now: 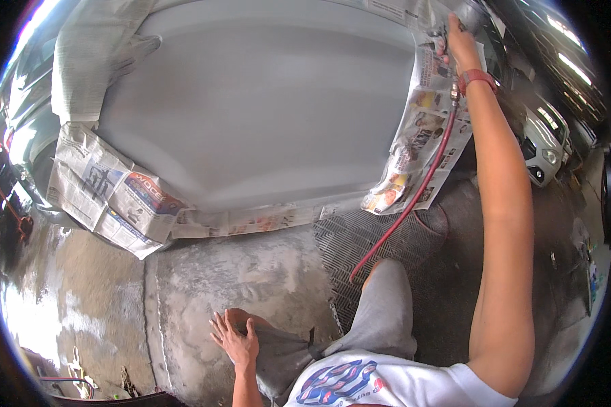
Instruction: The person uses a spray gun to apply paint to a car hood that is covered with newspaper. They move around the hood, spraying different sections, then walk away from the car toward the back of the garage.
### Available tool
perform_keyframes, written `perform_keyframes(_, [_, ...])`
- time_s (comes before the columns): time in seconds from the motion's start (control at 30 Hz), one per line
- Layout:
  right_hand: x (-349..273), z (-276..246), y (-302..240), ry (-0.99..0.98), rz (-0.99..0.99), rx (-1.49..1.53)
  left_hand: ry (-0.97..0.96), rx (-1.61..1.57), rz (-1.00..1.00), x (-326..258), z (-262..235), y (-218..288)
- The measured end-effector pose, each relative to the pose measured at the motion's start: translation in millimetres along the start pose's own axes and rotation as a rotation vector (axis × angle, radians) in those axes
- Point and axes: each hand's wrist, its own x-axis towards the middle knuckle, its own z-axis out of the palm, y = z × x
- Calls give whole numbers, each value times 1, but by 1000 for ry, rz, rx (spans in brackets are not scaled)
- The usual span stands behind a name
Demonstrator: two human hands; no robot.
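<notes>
My right hand (460, 42) reaches far up and forward, gripping a spray gun (447, 37) at the top right edge of a grey primed car hood (251, 108). A red air hose (414, 197) hangs from the gun down toward my knee. A red band sits on that wrist. My left hand (234, 339) rests flat with fingers spread on my left knee, holding nothing.
Newspaper masking (112, 193) is taped around the hood's edges, left, front and right (421, 129). The car's grille (366, 237) shows below the hood. Stained concrete floor (237, 278) lies underneath. A white car (543, 146) stands at the right.
</notes>
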Motion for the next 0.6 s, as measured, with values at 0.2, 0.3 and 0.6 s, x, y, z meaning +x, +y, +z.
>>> perform_keyframes(0.2, [-21,100,-58,-204,0,203,19,6,-10,1,2,-7])
perform_keyframes(0.3, [-49,150,-101,-337,-61,370,24,1,-22,0,5,-7])
perform_keyframes(0.6, [-119,239,-206,-543,-179,437,-22,-85,22,0,10,15])
